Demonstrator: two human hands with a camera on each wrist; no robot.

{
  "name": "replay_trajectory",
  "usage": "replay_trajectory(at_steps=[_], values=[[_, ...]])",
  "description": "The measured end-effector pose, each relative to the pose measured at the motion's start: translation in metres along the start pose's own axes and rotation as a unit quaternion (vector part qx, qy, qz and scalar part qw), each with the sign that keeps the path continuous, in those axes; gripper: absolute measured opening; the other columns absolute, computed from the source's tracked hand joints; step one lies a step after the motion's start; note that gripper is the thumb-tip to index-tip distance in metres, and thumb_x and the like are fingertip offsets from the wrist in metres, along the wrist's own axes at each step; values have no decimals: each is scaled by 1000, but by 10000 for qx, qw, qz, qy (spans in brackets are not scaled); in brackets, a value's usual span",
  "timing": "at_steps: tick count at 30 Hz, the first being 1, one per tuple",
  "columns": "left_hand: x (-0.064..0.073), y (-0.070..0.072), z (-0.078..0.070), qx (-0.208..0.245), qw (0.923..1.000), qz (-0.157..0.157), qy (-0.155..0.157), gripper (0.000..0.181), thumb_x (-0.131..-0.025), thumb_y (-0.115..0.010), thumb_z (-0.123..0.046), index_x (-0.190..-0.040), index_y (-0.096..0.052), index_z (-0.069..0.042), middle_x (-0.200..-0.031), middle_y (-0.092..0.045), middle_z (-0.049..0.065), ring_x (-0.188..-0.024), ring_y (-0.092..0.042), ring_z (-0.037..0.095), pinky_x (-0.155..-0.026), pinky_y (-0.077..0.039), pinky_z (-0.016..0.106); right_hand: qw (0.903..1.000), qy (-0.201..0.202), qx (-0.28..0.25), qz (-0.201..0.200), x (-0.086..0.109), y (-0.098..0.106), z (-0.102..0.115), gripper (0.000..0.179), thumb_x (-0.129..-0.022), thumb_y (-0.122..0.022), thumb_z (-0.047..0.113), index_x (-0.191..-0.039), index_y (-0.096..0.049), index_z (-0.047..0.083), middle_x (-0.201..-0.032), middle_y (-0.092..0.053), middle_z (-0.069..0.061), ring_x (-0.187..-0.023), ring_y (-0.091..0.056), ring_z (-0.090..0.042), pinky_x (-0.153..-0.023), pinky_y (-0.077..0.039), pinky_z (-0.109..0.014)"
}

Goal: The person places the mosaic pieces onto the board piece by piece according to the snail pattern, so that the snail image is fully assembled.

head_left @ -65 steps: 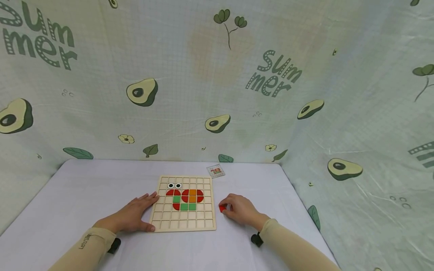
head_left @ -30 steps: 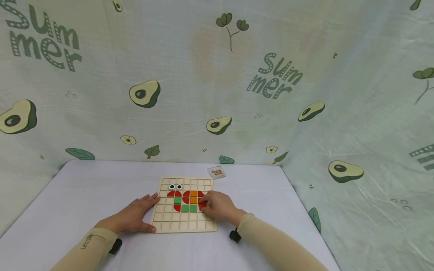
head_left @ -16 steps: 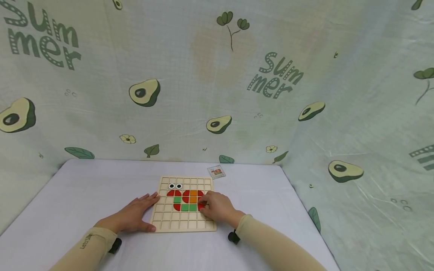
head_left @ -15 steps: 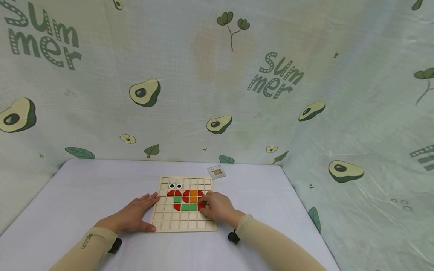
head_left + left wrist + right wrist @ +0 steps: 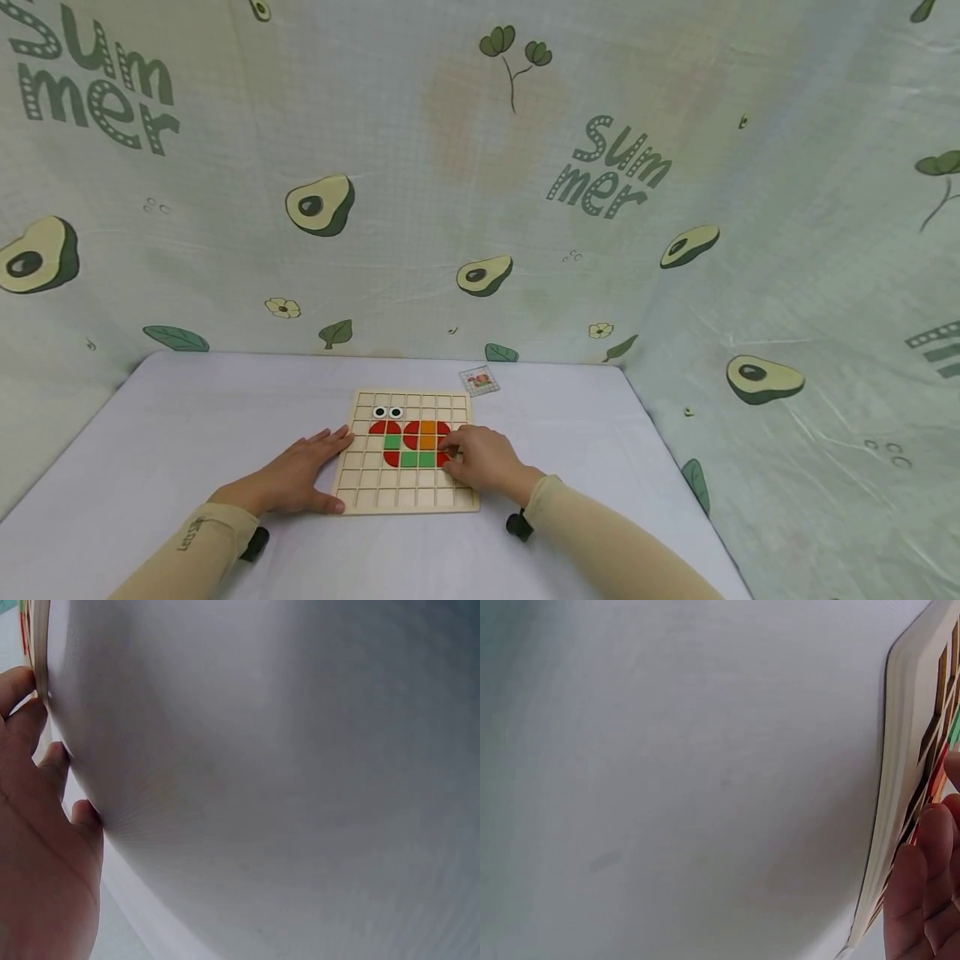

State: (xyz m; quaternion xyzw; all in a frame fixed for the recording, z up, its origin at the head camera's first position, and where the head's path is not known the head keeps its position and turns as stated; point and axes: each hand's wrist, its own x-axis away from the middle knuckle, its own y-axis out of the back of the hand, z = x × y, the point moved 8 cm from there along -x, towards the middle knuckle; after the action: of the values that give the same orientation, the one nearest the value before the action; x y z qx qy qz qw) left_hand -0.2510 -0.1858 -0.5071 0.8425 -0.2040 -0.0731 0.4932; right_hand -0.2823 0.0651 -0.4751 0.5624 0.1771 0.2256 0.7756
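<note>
Left hand point(image 5: 296, 477) flat against board point(image 5: 397, 487); right hand point(image 5: 483, 458) apparently pinches red piece point(image 5: 446, 457).

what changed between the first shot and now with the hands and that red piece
The right hand carried the red piece left from the table onto the wooden grid board, and its fingers now press it into the cell to the right of the green tiles. The left hand stayed flat at the board's left edge; board and small pattern card kept their places.
</note>
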Motion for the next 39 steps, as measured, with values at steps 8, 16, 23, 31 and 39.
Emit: replay_trajectory(at_steps=[8,16,23,31,39], values=[[2,0,2,99,9999,81,57,111,-63,-89,-53,-150,-42,-2,-159,-33,16,-144,-25,45,-115,-18,64,9998,-30,-56,194,8,4,-4,26,-87,-73,23,-112,-75,16,-92,-63,13,-79,-53,-5,-72,-50,-22],[4,2,1,54,9999,96,-47,110,-64,-88,-54,-150,-42,-1,-158,-33,17,-143,-25,46,-114,-19,64,9972,-36,-526,534,23,13,-15,34,-87,-73,25,-120,-72,16,-100,-65,10,-72,-54,-4,-67,-49,-22],[7,7,7,-121,9997,182,100,111,-63,-88,-55,-150,-42,-3,-158,-33,17,-143,-25,46,-114,-20,64,9956,-37,-632,684,36,16,-21,37,-89,-75,26,-124,-69,15,-104,-65,9,-71,-54,-2,-67,-49,-20],[11,7,8,-181,9997,161,32,111,-64,-86,-58,-151,-42,-4,-158,-33,16,-143,-27,45,-113,-22,65,9915,-25,-973,862,52,25,-31,42,-89,-74,28,-128,-66,14,-109,-65,5,-79,-57,-2,-72,-51,-23],[10,11,8,-430,9989,162,34,112,-65,-84,-62,-151,-41,-5,-159,-33,14,-144,-27,42,-114,-23,62,9817,43,-1664,924,61,34,-46,45,-93,-72,28,-132,-62,7,-121,-65,-4,-98,-63,-16,-80,-54,-29]])
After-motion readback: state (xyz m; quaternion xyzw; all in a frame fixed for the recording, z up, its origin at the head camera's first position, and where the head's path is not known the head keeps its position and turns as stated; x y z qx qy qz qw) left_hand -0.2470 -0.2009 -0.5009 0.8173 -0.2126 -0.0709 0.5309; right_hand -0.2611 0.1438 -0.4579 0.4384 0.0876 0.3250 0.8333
